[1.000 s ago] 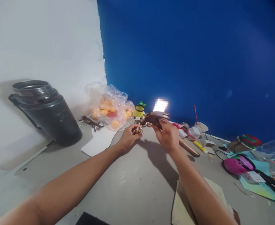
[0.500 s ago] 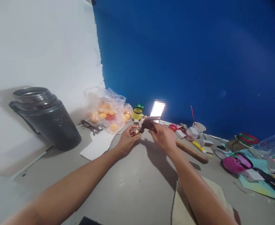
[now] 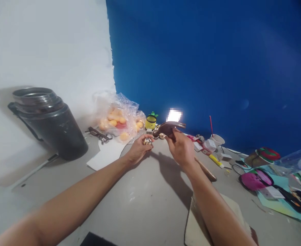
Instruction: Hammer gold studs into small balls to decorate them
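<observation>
My left hand point(image 3: 137, 149) is closed around a small shiny gold ball point(image 3: 147, 141), gripped between thumb and fingers above the table. The ball's exact kind is too small to make out. My right hand point(image 3: 182, 148) grips a claw hammer point(image 3: 167, 128) close to its dark head, with the claw pointing right. The hammer's wooden handle runs back under my right wrist and is partly hidden. A small gap lies between the hammer head and the ball in my left hand. Another gold piece point(image 3: 162, 136) shows just below the hammer head.
A large dark flask point(image 3: 50, 126) stands open at left. Behind my hands are a plastic bag of orange balls point(image 3: 117, 119), a yellow cup point(image 3: 151, 122) and a bright lamp or screen point(image 3: 174, 115). Small boxes, a white cup point(image 3: 218, 140) and a pink pouch point(image 3: 255, 180) clutter the right.
My right hand has raised the hammer head slightly, away from the ball in my left hand. The ball now shows more fully. The camera view has shifted a little.
</observation>
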The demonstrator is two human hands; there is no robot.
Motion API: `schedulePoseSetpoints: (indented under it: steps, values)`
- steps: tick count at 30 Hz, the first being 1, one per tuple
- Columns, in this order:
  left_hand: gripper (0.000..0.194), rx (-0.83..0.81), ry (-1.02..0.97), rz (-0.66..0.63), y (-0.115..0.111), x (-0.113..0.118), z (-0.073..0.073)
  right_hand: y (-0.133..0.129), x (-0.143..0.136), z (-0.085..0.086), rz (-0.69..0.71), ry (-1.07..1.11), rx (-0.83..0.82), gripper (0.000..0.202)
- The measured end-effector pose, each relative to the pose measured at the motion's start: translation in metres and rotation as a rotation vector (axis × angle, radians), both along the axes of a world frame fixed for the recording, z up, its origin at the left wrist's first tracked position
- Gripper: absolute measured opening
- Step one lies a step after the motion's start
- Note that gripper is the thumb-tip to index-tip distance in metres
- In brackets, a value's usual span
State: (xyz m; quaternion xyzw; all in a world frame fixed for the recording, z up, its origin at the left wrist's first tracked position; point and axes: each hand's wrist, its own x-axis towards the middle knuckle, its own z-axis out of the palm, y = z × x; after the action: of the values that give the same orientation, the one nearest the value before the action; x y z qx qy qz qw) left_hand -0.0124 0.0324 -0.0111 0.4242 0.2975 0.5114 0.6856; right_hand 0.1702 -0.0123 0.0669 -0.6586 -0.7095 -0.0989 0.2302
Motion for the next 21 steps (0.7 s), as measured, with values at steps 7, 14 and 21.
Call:
schedulePoseSetpoints:
  steps: [7,14,21]
  values:
    - [0.058,-0.016,0.048,-0.111,-0.008,0.000,0.005,-0.002,-0.003,0.000,0.008,-0.035,-0.051,0.028]
    - [0.056,-0.027,0.052,-0.119,-0.008,-0.001,0.005,-0.005,-0.003,0.007,0.063,0.027,-0.141,0.012]
    - [0.070,-0.059,0.045,-0.101,-0.003,-0.004,0.005,-0.005,0.003,0.011,0.052,0.082,-0.049,0.019]
